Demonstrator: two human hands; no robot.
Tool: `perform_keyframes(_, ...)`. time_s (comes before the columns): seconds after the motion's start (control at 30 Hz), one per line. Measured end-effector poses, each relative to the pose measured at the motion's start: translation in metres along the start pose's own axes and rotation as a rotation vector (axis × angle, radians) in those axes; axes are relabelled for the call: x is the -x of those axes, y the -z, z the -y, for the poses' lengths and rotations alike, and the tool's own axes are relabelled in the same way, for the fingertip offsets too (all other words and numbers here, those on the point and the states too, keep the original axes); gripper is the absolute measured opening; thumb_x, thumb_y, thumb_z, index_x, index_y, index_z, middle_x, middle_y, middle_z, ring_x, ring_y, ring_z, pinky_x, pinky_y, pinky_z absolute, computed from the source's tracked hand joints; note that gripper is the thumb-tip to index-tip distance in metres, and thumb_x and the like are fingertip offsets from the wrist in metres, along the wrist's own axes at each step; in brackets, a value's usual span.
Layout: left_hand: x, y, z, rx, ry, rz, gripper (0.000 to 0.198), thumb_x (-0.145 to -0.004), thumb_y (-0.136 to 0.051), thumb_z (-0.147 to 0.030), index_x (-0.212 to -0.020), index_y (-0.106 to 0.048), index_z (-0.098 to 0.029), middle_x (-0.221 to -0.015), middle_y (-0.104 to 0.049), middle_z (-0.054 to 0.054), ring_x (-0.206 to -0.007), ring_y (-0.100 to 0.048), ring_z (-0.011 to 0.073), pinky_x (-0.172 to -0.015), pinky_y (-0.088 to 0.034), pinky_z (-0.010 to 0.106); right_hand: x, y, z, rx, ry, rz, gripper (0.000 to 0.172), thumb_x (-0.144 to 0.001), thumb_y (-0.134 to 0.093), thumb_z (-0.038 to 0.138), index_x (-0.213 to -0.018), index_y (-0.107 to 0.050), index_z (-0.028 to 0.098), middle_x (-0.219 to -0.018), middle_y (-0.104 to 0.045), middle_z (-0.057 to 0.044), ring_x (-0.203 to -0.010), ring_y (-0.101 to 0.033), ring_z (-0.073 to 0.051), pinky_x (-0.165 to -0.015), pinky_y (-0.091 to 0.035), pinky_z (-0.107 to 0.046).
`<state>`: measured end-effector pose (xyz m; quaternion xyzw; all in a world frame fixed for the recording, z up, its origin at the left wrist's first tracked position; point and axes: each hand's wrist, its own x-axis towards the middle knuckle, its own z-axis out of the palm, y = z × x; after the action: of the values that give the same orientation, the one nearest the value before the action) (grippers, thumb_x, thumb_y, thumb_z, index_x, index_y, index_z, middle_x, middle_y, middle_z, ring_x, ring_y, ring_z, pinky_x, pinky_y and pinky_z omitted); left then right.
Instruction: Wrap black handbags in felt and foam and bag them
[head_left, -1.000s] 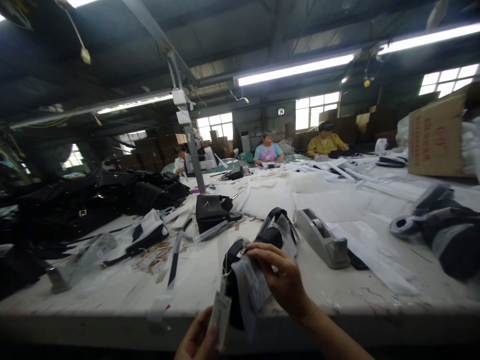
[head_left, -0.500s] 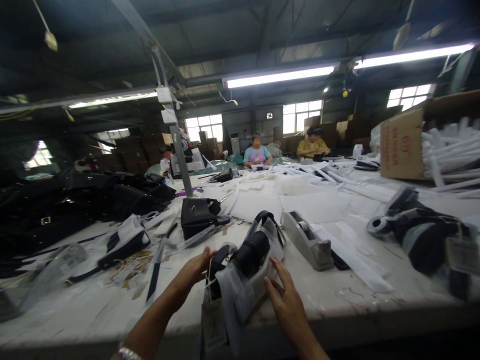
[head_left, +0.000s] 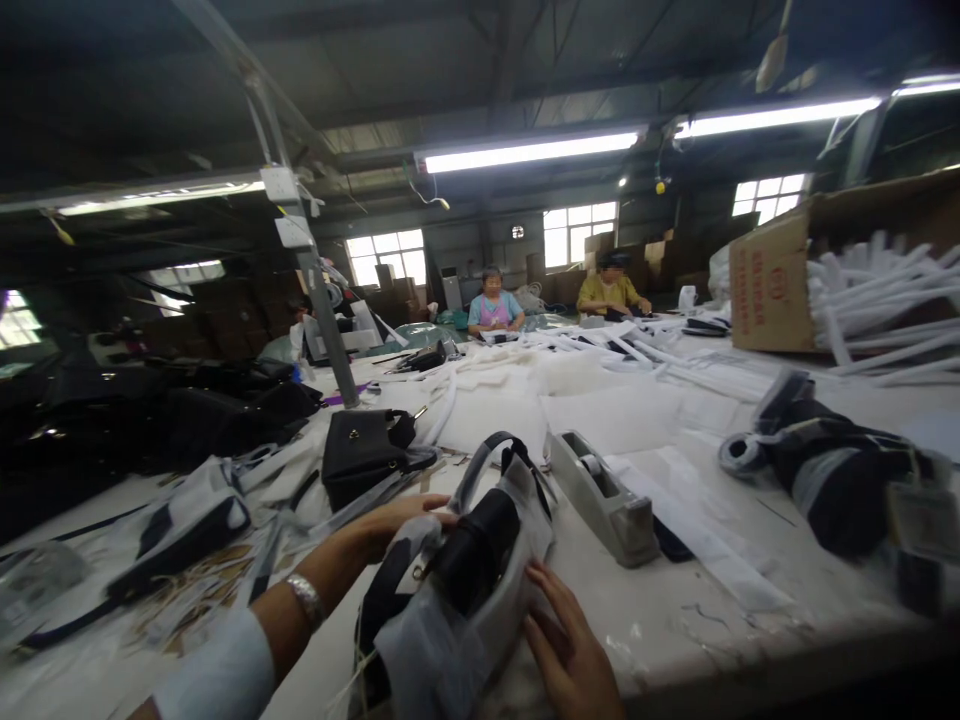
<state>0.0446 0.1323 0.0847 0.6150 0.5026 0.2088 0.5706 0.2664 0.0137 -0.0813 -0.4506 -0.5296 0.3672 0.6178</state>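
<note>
A black handbag [head_left: 474,548], partly wrapped in white foam sheet [head_left: 501,625] and clear film, lies tilted at the table's front edge before me. Its looped handle [head_left: 480,458] stands up at the far end. My left hand [head_left: 394,522] is closed against the bag's left side near the strap, its fingertips partly hidden. On the right, my right hand [head_left: 568,640] bears on the foam wrap with bent fingers, so the bag sits between both hands. A grey tape dispenser [head_left: 611,505] stands just right of the bag. Another black handbag [head_left: 361,455] sits upright behind my left hand.
Dark bags [head_left: 150,415] are heaped at far left, with a metal post [head_left: 326,325] beside them. Wrapped black bags [head_left: 840,480] lie at right, below a carton [head_left: 772,280] of white rolls. Two people [head_left: 495,305] sit across the table.
My view has shifted to the right. My left hand has reached farther over the bag's left side, and the bag's handle now stands more open. The right hand stays against the wrap.
</note>
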Motion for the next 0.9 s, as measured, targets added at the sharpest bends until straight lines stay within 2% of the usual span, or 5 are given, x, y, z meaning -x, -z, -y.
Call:
perform_keyframes(0.3,0.020,0.046,-0.101,-0.570,-0.181,-0.508,0.098,-0.059,-0.080,-0.053,-0.145,-0.042,-0.024,-0.101,-0.069,0.005,-0.099,-0.063,0.0289,-0.087,-0.044,0.036,0.002,-0.001,0.000,0.133,0.058,-0.009,0.037,-0.091,-0.056,0.035,-0.125,-0.066,0.026,-0.141,-0.055,-0.009,-0.132,-0.051,-0.026,-0.107,-0.047,-0.037)
perform_keyframes(0.47,0.057,0.013,-0.148,-1.258,-0.329,-0.674,0.080,-0.077,-0.065,-0.052,-0.148,-0.037,-0.033,-0.102,-0.072,0.004,-0.100,-0.063,0.0309,-0.087,-0.043,0.039,0.002,0.003,0.011,0.266,0.089,0.026,0.039,-0.089,-0.056,0.029,-0.126,-0.065,0.026,-0.142,-0.054,-0.010,-0.132,-0.051,-0.027,-0.110,-0.043,-0.043)
perform_keyframes(0.57,0.070,-0.016,-0.163,-1.495,-0.344,-0.638,0.075,-0.081,-0.061,-0.054,-0.149,-0.037,-0.034,-0.092,-0.072,0.005,-0.090,-0.066,0.0302,-0.079,-0.044,0.036,0.002,0.000,0.017,0.243,0.081,0.021,0.039,-0.088,-0.056,0.027,-0.126,-0.064,0.023,-0.141,-0.055,-0.010,-0.132,-0.051,-0.026,-0.110,-0.043,-0.043)
perform_keyframes(0.73,0.059,-0.032,-0.169,-1.107,-0.222,-0.219,0.074,-0.080,-0.061,-0.063,-0.146,-0.042,-0.035,-0.085,-0.073,-0.002,-0.065,-0.063,0.0182,-0.059,-0.040,0.025,-0.001,0.002,0.027,0.174,0.025,0.047,0.045,-0.087,-0.056,0.027,-0.132,-0.058,0.021,-0.139,-0.057,-0.010,-0.132,-0.051,-0.026,-0.113,-0.040,-0.045)
perform_keyframes(0.9,0.041,-0.020,-0.142,-0.386,-0.084,-0.129,0.073,-0.068,-0.080,-0.053,-0.131,-0.060,-0.022,-0.092,-0.074,0.002,-0.078,-0.067,0.0199,-0.066,-0.048,0.025,-0.004,0.008,0.027,0.116,-0.004,0.075,0.047,-0.089,-0.055,0.028,-0.136,-0.055,0.021,-0.141,-0.056,-0.010,-0.131,-0.051,-0.025,-0.112,-0.041,-0.045)
